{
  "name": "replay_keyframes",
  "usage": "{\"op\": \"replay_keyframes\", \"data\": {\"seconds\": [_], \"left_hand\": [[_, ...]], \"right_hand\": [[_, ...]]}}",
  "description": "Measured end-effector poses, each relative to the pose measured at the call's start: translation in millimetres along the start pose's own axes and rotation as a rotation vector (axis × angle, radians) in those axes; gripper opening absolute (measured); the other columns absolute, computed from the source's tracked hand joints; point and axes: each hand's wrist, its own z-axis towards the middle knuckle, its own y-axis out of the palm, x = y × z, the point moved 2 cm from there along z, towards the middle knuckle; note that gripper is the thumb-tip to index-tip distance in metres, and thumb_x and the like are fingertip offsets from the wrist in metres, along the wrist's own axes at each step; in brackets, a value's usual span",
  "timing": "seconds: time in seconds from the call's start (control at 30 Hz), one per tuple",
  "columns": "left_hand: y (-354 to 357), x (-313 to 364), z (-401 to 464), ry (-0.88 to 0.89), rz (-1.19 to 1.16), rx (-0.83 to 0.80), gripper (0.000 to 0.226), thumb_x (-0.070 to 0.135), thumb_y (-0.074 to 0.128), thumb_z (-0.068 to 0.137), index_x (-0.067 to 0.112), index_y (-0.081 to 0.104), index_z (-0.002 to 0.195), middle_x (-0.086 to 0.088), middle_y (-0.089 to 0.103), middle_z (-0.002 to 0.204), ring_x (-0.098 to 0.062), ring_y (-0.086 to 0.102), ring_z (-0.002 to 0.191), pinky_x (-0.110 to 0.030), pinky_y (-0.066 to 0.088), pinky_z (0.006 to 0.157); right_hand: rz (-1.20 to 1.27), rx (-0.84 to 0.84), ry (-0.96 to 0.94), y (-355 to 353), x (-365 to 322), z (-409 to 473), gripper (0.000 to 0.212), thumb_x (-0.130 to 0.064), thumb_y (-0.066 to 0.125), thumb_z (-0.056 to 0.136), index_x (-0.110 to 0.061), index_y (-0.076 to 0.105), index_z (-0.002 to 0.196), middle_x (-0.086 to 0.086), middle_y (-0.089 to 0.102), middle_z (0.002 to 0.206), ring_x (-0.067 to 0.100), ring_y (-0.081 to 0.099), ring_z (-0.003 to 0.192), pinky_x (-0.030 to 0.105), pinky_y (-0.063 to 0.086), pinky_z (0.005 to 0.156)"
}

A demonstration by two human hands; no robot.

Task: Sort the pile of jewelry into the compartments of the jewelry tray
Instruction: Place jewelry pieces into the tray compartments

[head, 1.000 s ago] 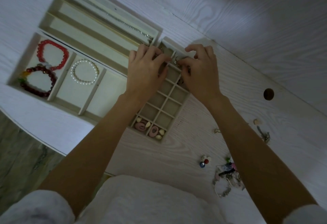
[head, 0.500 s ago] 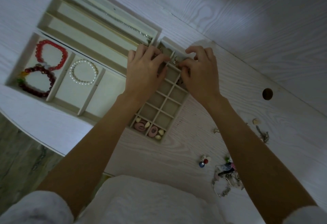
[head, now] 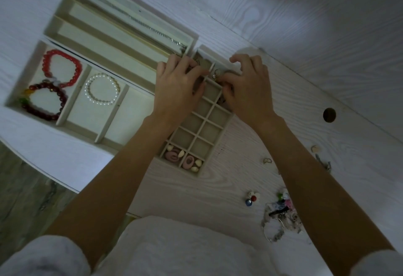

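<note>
A beige grid tray [head: 220,142] with many small square compartments lies mid-table. Pink oval earrings [head: 174,155] with small cream pieces fill its two nearest cells. Both my hands hover over its far end. My left hand [head: 176,86] and my right hand [head: 248,86] meet fingertip to fingertip and pinch a small silver piece [head: 214,74] above the far cells. The cells under my palms are hidden. The jewelry pile [head: 281,216], a tangle of chains and coloured bits, lies at the lower right.
A bracelet tray [head: 135,110] at left holds a red bracelet [head: 62,68], a dark red one [head: 45,101] and a pearl one [head: 102,89]. Behind it, a long-slot tray holds a silver chain [head: 139,20]. Loose beads [head: 251,199] and a ring [head: 267,160] lie at right, near a table hole [head: 329,114].
Both hands stay over the far end of the grid tray. Only the fingertips have shifted slightly around the small silver piece.
</note>
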Motion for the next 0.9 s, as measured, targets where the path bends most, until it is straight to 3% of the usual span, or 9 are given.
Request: {"op": "replay_keyframes", "data": {"seconds": [0.33, 0.67, 0.9], "left_hand": [[0, 0, 1, 0.001, -0.005, -0.006, 0.021, 0.027, 0.064, 0.08, 0.019, 0.07, 0.099, -0.003, 0.062, 0.092, -0.027, 0.051, 0.086, -0.031, 0.025, 0.073], [-1, 0, 1, 0.01, -0.013, -0.012, 0.02, 0.027, 0.066, 0.08, 0.019, 0.07, 0.099, -0.004, 0.062, 0.093, -0.028, 0.052, 0.087, -0.031, 0.025, 0.074], [-1, 0, -3, 0.011, -0.015, 0.007, 0.02, 0.029, 0.064, 0.083, 0.019, 0.07, 0.1, -0.002, 0.063, 0.094, -0.025, 0.05, 0.089, -0.03, 0.025, 0.074]], "right_hand": [[-0.123, 0.057, -0.036, -3, -1, 0, 0.014, -0.014, 0.056, 0.082, -0.013, 0.069, 0.078, 0.011, 0.062, 0.109, 0.03, 0.055, 0.095, 0.032, 0.03, 0.073], [-0.067, 0.038, 0.044, 1, -1, -1, 0.018, -0.016, 0.052, 0.082, -0.014, 0.07, 0.084, 0.008, 0.06, 0.112, 0.028, 0.052, 0.098, 0.025, 0.021, 0.075], [0.074, 0.039, 0.111, -6, -1, -11, 0.02, -0.014, 0.055, 0.083, -0.016, 0.071, 0.093, 0.006, 0.059, 0.114, 0.026, 0.05, 0.098, 0.029, 0.032, 0.076]]}}
